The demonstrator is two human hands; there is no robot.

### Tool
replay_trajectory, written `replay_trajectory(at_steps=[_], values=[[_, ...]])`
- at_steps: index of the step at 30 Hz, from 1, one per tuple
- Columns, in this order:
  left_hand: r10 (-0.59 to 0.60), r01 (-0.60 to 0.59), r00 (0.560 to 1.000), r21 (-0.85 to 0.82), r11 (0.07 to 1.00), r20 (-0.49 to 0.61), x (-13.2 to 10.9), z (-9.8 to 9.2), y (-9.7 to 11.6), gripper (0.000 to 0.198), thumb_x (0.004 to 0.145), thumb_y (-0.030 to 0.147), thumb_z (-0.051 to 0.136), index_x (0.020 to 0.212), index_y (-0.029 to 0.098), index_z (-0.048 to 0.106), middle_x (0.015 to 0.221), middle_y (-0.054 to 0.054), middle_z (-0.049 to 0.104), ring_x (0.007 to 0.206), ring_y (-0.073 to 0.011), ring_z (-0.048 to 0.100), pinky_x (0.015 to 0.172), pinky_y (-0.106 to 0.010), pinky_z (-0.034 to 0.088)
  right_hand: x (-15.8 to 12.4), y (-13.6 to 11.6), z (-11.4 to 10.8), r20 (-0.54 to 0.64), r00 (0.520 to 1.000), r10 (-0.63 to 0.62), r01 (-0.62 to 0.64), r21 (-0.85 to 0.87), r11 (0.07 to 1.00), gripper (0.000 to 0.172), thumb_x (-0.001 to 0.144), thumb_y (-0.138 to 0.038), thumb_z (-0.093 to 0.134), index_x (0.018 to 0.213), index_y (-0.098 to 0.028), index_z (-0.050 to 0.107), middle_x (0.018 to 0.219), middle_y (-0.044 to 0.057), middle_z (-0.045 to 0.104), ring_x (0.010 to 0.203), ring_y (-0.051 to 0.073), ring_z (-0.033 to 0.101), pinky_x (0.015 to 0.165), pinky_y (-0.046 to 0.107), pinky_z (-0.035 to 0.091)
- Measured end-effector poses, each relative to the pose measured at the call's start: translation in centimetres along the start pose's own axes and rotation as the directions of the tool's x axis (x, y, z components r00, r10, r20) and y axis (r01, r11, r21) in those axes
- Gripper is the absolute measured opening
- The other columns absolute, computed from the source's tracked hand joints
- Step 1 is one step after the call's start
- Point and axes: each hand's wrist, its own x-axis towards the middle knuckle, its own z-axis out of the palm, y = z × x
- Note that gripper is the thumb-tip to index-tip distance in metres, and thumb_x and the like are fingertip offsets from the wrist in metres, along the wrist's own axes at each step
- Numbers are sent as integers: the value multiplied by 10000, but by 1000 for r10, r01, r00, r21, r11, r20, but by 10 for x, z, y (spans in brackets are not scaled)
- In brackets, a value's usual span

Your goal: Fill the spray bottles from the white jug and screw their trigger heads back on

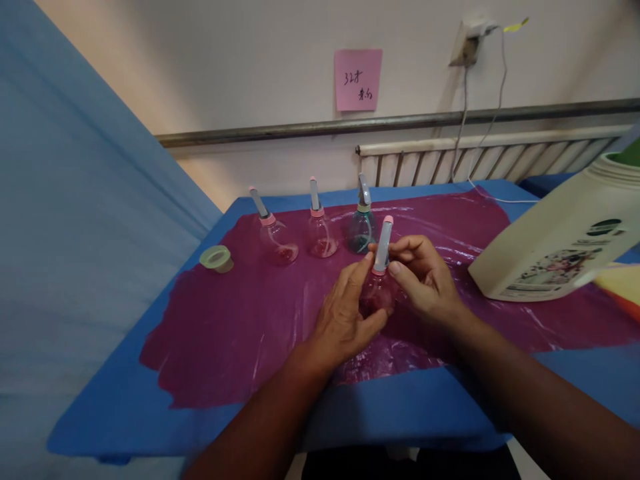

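Observation:
Upright in front of me is a clear spray bottle [377,293] with a pink collar and a grey-and-pink spray head. My left hand [347,310] wraps round its body from the left. On the right, my right hand [423,270] has its thumb and fingers closed about the collar and the base of the spray head. Behind stand two more pink-collared spray bottles [279,240] [323,233] with a little pinkish liquid at the bottom. Beside them is a bluish spray bottle [361,230] with a grey head.
A large cream jug [555,233] with a label stands tilted in view at right. A small pale green cup [217,259] sits at left. Purple plastic sheeting [240,320] covers the blue table [125,393]. A blue curtain [75,200] hangs at left; a white cable [505,200] reaches the table's back.

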Motion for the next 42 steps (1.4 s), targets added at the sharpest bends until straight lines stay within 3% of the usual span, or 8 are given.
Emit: replay_trajectory(at_steps=[8, 15, 19, 23, 26, 29, 34, 42], values=[[-47, 47, 999, 12, 999, -7, 1, 1, 5, 1112, 1005, 254, 845, 1896, 462, 213, 1749, -105, 579, 1544, -360, 669, 1268, -560, 610, 3, 0, -6, 21, 999, -39, 40, -39, 998, 532, 972, -482, 969, 1345, -366, 609, 1239, 31, 859, 1202, 252, 819, 1156, 506, 642], [-17, 17, 1000, 21, 1000, -24, 1, 3, 3, 1123, 1015, 237, 848, 1897, 462, 189, 1725, -116, 593, 1534, -351, 673, 1256, -546, 613, 8, 4, -1, -38, 990, -139, 135, -90, 987, 637, 857, -440, 1055, 1299, -352, 605, 1088, -2, 829, 984, 227, 785, 967, 444, 666], [-3, 4, 1000, 10, 1000, -13, 1, 1, 3, 1140, 1021, 232, 847, 1901, 471, 163, 1771, -116, 557, 1600, -365, 627, 1299, -568, 582, 3, 2, -3, -4, 986, -167, 165, -122, 979, 628, 933, -396, 998, 1427, -375, 610, 1188, 18, 829, 1102, 245, 801, 1076, 483, 652], [13, -13, 1000, -17, 1000, -2, 2, 0, 1, 1155, 1024, 249, 863, 1905, 487, 154, 1801, -102, 538, 1620, -374, 606, 1320, -575, 567, -5, -2, -6, 86, 991, -101, 112, -141, 984, 649, 1087, -427, 833, 1665, -400, 539, 1422, 81, 822, 1349, 291, 786, 1274, 563, 577], [-1, 1, 1000, -13, 1000, 1, 2, 0, 1, 1170, 1015, 241, 865, 1908, 481, 148, 1811, -103, 526, 1622, -381, 603, 1317, -573, 571, -6, -3, -6, 112, 990, -80, 94, -127, 987, 715, 1093, -412, 825, 1734, -424, 507, 1519, 81, 796, 1411, 294, 774, 1308, 555, 563], [-17, 17, 1000, -6, 1000, -3, 1, 1, 1, 1167, 1007, 226, 857, 1907, 469, 155, 1776, -112, 553, 1564, -368, 649, 1288, -555, 593, -3, 0, -5, 71, 990, -119, 127, -119, 985, 710, 1042, -381, 888, 1671, -419, 562, 1482, 70, 797, 1351, 283, 798, 1255, 526, 609], [14, -14, 999, 16, 1000, -30, 1, 3, 0, 1156, 989, 197, 851, 1908, 421, 186, 1731, -135, 583, 1516, -365, 679, 1255, -561, 612, 3, 10, -6, 10, 973, -232, 231, -158, 960, 669, 927, -335, 1005, 1454, -364, 593, 1185, 7, 821, 1125, 242, 824, 1082, 479, 672], [26, -26, 998, 18, 1000, -51, 1, 3, 0, 1126, 1021, 238, 867, 1904, 436, 196, 1707, -127, 613, 1478, -352, 712, 1209, -553, 651, 3, 17, 3, -39, 945, -325, 313, -193, 930, 676, 875, -287, 1035, 1390, -352, 601, 1173, -4, 785, 1058, 223, 773, 997, 442, 663]])
